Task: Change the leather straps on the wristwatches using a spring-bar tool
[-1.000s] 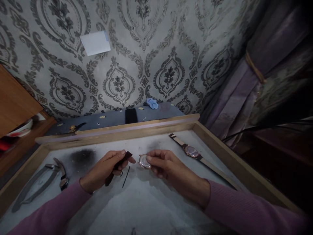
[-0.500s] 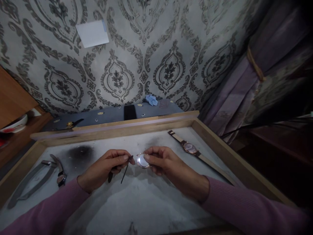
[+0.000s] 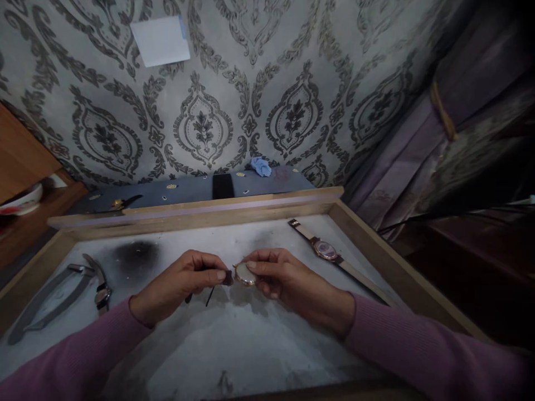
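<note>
My right hand pinches a round watch case with a shiny gold-toned rim between thumb and fingers. My left hand is closed on a dark brown watch strap, whose end sticks out past the thumb toward the case. A small gap seems to lie between strap end and case. Below the left fingers a thin dark strip shows; whether the hand holds it I cannot tell. Right of my hands lies a watch with its strap stretched out.
A wooden-rimmed tray with a whitish bottom surrounds the work. At its left lie grey-handled pliers and a second watch. Behind the rim are a black phone-like slab and a crumpled blue cloth.
The watch case has tilted in my right hand, so its bright face no longer reflects light. My left hand has turned the strap, showing its broad end nearer the case.
</note>
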